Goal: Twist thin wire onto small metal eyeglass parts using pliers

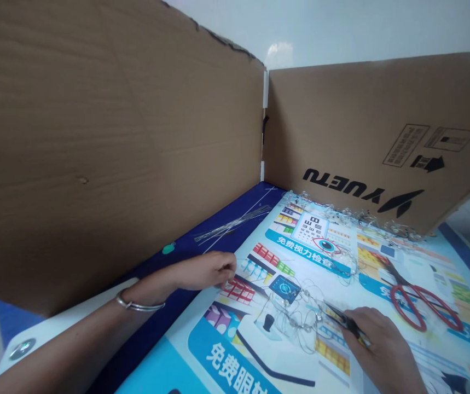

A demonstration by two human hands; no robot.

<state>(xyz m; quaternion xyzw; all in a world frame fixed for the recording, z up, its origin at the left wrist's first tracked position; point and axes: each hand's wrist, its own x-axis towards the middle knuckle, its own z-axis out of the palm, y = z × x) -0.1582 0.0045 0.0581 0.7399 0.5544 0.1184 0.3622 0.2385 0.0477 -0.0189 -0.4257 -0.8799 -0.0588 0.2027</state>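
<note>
My left hand (212, 269) is closed in a pinch over the left edge of the printed sheet. From its fingertips a faint line, which looks like thin wire, runs to the right. My right hand (384, 347) grips a pair of pliers (352, 326), whose jaws point up and left. Beside the jaw tips lies a loose tangle of thin wire (300, 320) with small clear bits on it. I cannot make out whether the jaws pinch any of it.
Red-handled scissors (409, 306) lie to the right. A bundle of straight wires (232, 224) rests on the dark blue surface. More wire pieces with clear bits (353, 216) line the far edge. Cardboard walls (136, 126) stand at left and back.
</note>
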